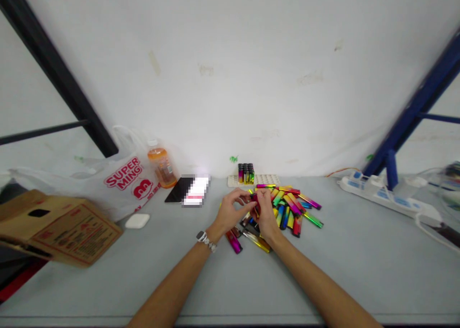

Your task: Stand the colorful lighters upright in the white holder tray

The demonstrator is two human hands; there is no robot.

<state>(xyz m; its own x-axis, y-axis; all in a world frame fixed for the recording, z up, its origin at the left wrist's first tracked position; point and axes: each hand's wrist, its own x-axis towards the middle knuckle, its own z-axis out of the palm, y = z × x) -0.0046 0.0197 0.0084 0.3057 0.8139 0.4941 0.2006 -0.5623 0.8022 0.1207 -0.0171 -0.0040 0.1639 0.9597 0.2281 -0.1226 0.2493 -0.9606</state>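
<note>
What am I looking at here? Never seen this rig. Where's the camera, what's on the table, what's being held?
No machine: these are a person's bare hands, left and right. The single picture comes from a camera on their head, looking forward and down.

On the grey table is a pile of shiny lighters; behind it, more stand upright on a white tray. Bag, bottle and box sit left, a power strip right.

The hands meet around a reddish lighter, mostly covered; which one grips it is unclear.
</note>
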